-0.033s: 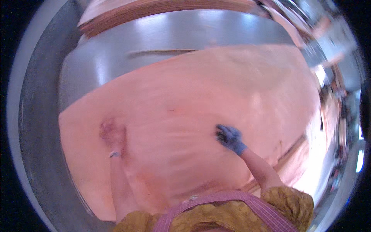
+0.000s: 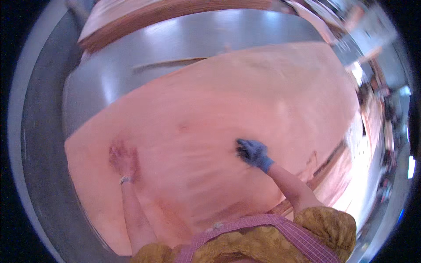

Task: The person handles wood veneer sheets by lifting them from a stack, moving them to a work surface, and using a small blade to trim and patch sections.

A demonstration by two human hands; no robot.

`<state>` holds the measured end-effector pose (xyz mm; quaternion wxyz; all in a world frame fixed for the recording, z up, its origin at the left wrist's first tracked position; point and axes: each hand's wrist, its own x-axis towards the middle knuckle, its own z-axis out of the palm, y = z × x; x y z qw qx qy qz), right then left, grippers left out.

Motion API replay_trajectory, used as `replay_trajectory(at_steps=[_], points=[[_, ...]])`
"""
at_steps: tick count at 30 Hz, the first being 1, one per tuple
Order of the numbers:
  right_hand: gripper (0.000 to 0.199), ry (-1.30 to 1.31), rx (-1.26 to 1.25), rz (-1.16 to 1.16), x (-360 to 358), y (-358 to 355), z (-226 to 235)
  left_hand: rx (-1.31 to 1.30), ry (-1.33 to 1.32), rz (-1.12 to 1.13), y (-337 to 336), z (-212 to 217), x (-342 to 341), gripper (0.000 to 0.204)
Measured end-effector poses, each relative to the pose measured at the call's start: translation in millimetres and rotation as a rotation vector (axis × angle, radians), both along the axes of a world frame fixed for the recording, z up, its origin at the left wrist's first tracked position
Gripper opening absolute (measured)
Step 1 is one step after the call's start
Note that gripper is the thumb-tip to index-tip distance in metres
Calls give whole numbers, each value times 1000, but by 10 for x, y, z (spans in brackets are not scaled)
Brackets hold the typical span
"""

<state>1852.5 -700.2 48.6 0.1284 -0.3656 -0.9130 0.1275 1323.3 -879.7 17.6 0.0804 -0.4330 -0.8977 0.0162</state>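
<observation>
A large pinkish-tan sheet point(image 2: 193, 158) with faint creases and some darker patches spreads over a smooth grey table point(image 2: 103, 85). My left hand point(image 2: 124, 158), bare with a band at the wrist, lies on the sheet's left part, fingers spread. Farther right, my right hand point(image 2: 254, 153) wears a blue glove and rests at the middle of the sheet. Its fingers curl round something dark; the fingers hide most of it, and blur keeps me from naming it.
A long thin strip point(image 2: 169, 64) lies on the table past the sheet's far edge. Beyond it is a stack of brownish layers point(image 2: 175, 16). More tan sheets point(image 2: 340, 186) hang or lie by the right edge. Blurred clutter fills the far right.
My right hand has shifted slightly left across the sheet, still closed. My left hand stays spread in nearly the same place. The whole view has tilted a little.
</observation>
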Motion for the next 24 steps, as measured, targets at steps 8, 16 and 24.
replay_trajectory(at_steps=[8, 16, 24], points=[[54, 295, -208, 184, 184, 3, 263, 335, -153, -249, 628, 3, 2699, 65], [40, 623, -318, -176, 3635, -845, 346, -279, -137, -326, 1208, 479, 5547, 67], [30, 590, -437, -644, 6228, -962, 153, -346, -176, -323, 1835, 447, 5581, 72]])
